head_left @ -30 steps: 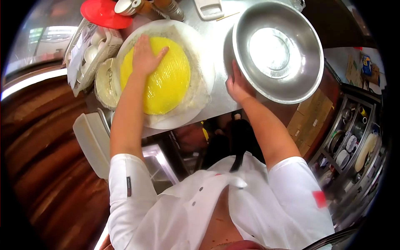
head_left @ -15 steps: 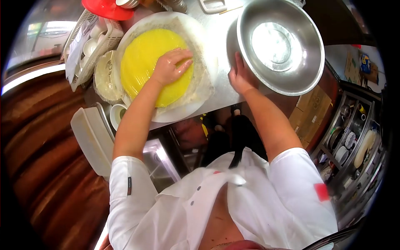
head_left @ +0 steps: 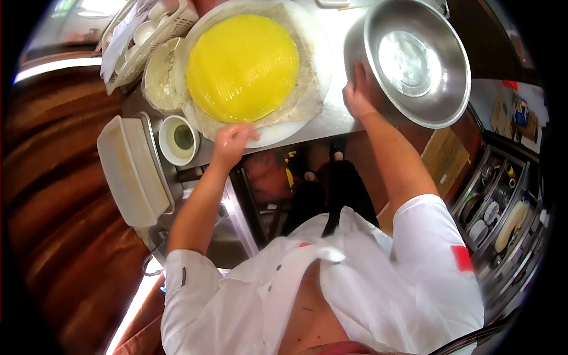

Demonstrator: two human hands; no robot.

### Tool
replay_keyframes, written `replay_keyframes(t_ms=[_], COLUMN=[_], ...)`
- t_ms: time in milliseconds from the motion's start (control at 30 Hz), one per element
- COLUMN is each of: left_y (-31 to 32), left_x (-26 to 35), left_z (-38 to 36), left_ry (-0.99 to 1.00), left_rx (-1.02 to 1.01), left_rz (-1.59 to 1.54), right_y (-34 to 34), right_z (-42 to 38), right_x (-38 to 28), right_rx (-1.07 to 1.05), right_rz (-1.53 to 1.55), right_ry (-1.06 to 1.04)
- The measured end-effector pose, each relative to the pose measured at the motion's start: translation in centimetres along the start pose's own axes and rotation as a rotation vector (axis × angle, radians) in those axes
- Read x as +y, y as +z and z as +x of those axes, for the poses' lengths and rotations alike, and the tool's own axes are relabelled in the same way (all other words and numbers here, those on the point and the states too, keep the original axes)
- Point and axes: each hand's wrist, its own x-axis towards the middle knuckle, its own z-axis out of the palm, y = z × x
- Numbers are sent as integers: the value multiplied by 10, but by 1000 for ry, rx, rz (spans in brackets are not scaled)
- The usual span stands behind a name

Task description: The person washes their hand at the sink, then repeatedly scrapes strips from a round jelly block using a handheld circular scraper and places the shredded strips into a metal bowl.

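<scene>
A smooth, bright yellow round sheet [head_left: 242, 68] lies on a wrinkled, pale cloth-like liner [head_left: 310, 89] over a white round board [head_left: 278, 135]. My left hand [head_left: 235, 143] is at the near edge of the board, below the yellow round, with fingers curled; what they pinch, if anything, I cannot tell. To the right, a large stainless steel bowl [head_left: 455, 83] is tilted toward me, with nothing in it. My right hand [head_left: 362, 99] is against its left side, one finger stretched up along the outer wall and the other fingers partly hidden in its shadow.
At the left stand a white plastic basket [head_left: 133, 71] of cups, a plastic-wrapped bowl [head_left: 160, 86], a white cup [head_left: 177, 141] and a long pale tub [head_left: 130, 171]. The metal counter's [head_left: 337, 118] front edge runs below the board. A cardboard box [head_left: 447, 157] and shelves [head_left: 494, 207] are at the right.
My left hand has left the top of the yellow round and come down to the board's near edge, its fingers curling. My right hand stays by the bowl. The view has shifted slightly.
</scene>
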Motion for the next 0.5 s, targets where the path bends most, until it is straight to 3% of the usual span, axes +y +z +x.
replay_keyframes(t_ms=[67, 133, 200, 267, 300, 333, 400, 500], left_y=[-26, -48, -71, -88, -97, -102, -113, -139], left_x=[-17, -48, -71, -108, -145, -155, -158, -236], left_z=[-45, -102, -164, -232, -274, -300, -335, -405], left_ry=[-108, -250, -237, -421, -233, -221, -322, -230], left_rx=[198, 396, 481, 793, 632, 713, 1065, 1124], left_rz=[-183, -734, -1124, -1330, -1663, -1649, -1498, -1524], right_y=[1, 11, 13, 43, 46, 43, 36, 34], right_z=[-1, 0, 3, 9, 15, 16, 18, 21], right_x=[1, 5, 10, 36, 41, 41, 41, 46], right_rx=[36, 112, 42, 129, 123, 128, 139, 175], right_rz=[-11, 17, -28, -24, -72, -79, -94, -130], right_ry=[-35, -77, -58, -192, -195, -233, -308, -392])
